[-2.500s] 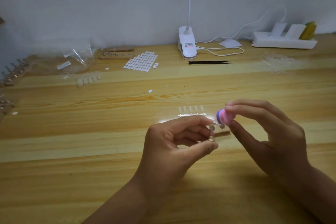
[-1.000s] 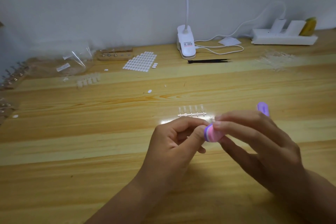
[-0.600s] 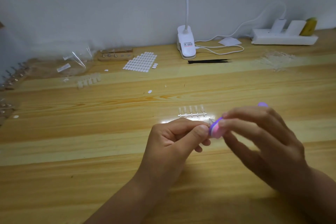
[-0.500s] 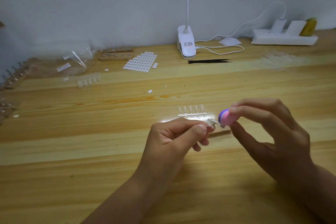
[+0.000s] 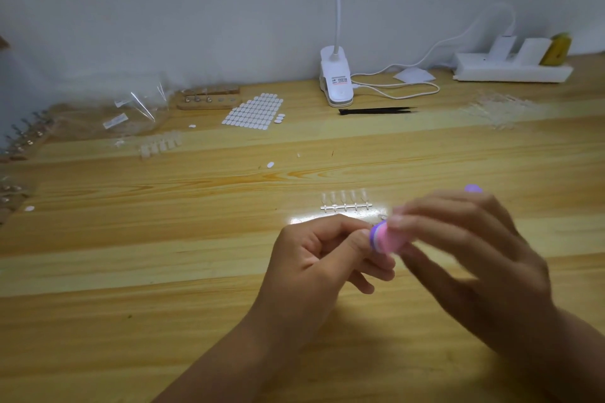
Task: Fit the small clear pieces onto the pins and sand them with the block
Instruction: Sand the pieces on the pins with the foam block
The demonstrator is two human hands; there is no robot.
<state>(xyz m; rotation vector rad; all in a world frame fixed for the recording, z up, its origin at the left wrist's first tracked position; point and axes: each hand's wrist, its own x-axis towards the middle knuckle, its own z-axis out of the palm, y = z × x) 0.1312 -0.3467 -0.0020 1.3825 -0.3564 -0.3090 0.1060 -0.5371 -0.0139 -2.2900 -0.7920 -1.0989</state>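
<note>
Block [image 5: 387, 239] gripped by right hand [image 5: 474, 258], against left hand [image 5: 314, 260] pinching pin [image 5: 382, 217].

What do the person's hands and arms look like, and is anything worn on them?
The left hand and the right hand are bare: no glove, ring or bracelet shows. Both forearms are bare, with no sleeve or watch in view. The right hand is blurred, so small details cannot be told.

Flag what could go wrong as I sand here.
The sanding block in the right hand sits at the thumb tip of the left hand; it could scuff skin. The pin that hand pinches is hidden behind the block, so a slip may go unseen. The strip of clear pieces lies beyond; a stroke might knock it.
</note>
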